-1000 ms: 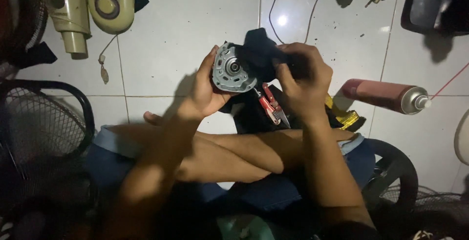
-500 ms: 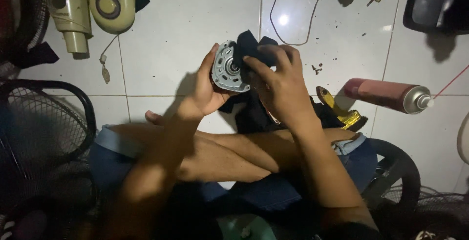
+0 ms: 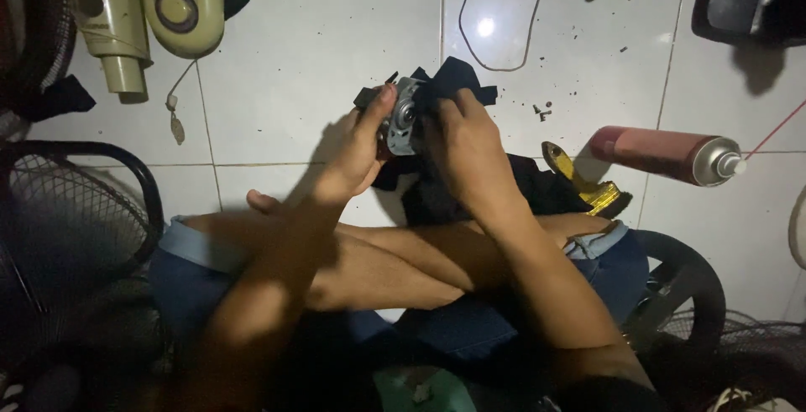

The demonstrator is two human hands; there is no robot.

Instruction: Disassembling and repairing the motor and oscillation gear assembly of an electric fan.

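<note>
- Fan motor (image 3: 405, 117), a round grey metal piece, is sitting above the crossed legs, over the white tiled floor (image 3: 319, 51).
- Left hand (image 3: 357, 150) is gripping the motor's left side, thumb on its rim.
- Right hand (image 3: 466, 145) is pressing a dark cloth (image 3: 457, 80) against the motor's right side, fingers curled.
- Red spray can (image 3: 663, 153) is lying on the floor, well apart to the right.

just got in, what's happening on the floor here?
A person sits cross-legged on the white tile floor. The left hand holds a small grey fan motor up in front of them while the right hand presses a dark cloth against it. A red spray can lies to the right, beige fan housings at top left, a black fan grille at left.
</note>
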